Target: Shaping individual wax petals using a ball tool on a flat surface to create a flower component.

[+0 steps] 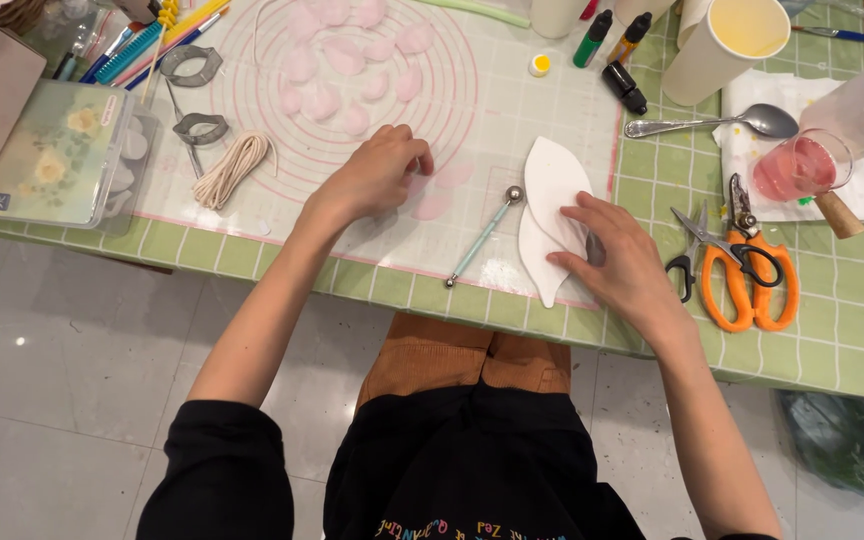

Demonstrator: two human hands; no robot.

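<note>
Black short-sleeved top, colourful lettering, tan corduroy trousers, bare forearms

A home craft table: a green checked tablecloth (812, 330) under a silicone work mat (482, 100), with orange scissors (752, 280), metal cutters (192, 65), dye bottles (612, 40) and a tiled floor (52, 380) below.

Bright, even overhead light, soft short shadows under the left hand (372, 175) and right hand (617, 262), slight glare left of them, edges bowed, focus sharp.
</note>
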